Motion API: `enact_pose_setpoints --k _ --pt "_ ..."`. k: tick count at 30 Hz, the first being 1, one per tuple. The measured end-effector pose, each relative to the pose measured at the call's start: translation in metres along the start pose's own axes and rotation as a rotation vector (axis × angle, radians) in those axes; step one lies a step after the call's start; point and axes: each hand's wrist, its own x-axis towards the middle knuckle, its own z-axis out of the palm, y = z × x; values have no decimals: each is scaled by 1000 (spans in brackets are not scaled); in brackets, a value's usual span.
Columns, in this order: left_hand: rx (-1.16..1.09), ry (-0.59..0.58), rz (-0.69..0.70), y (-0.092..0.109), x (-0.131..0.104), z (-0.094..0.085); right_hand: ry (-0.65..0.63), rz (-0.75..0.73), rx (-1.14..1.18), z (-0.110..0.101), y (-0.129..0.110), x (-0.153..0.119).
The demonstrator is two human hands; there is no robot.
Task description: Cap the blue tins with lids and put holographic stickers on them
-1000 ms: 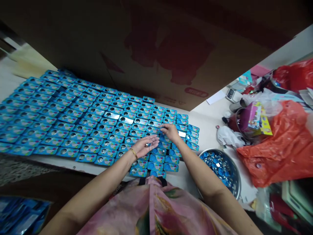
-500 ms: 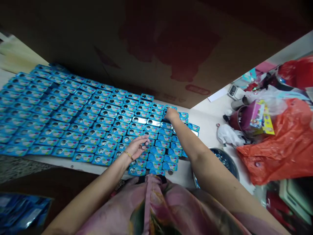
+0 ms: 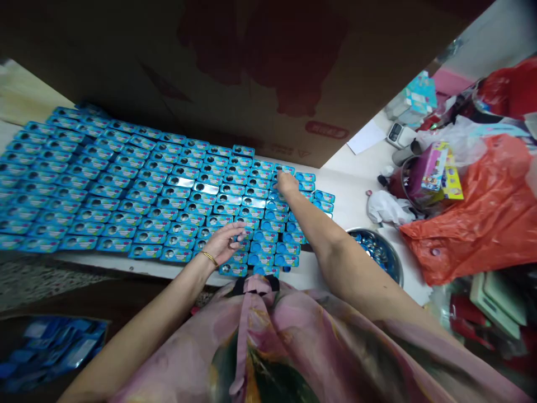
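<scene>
right hand [image 3: 286,183] is down on the blue tins [image 3: 262,247] laid over the white surface [image 3: 342,182], fingers pinched narrow, can't tell on what. left hand [image 3: 227,242] hovers half-curled, maybe holding small round pieces.

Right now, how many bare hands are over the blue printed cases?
2. The left hand is above the blue printed cases, nearer the body; the right hand is farther forward, toward the cardboard box. Its fingertips are hard to see.
</scene>
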Motion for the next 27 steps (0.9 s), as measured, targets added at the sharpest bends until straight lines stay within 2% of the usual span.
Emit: enact_pose_setpoints --k 2,4,5,7,9,11,13,15,17,20,22,25,27 --pt "0 27 -8 -3 -8 -11 148 -34 101 6 19 -43" --pt "-3 59 -28 -8 -13 -22 264 -61 199 19 47 -104" --pt "0 74 -39 -11 -15 -26 278 -52 225 30 61 -140" --pt "18 96 -58 -15 -16 -29 213 7 240 59 86 -208" --pt "48 84 -74 -16 -16 -23 77 92 245 95 102 -258" --pt "79 43 -90 -16 -15 -12 64 191 261 132 107 -280" --pt "113 -4 -98 -15 -14 0 112 238 299 162 105 -277" --pt "140 -27 -103 -15 -13 9 153 233 349 182 101 -265" --pt "152 -28 -113 -15 -14 10 175 205 408 191 100 -256" --pt "125 -19 -121 -13 -13 2 195 202 559 180 109 -260" --pt "88 -9 -117 -10 -10 -5 206 230 702 157 116 -263" --pt "25 -5 -105 -2 -3 -9 244 152 852 97 108 -238" --pt "-9 -12 -81 6 1 -6 277 9 842 51 87 -193"
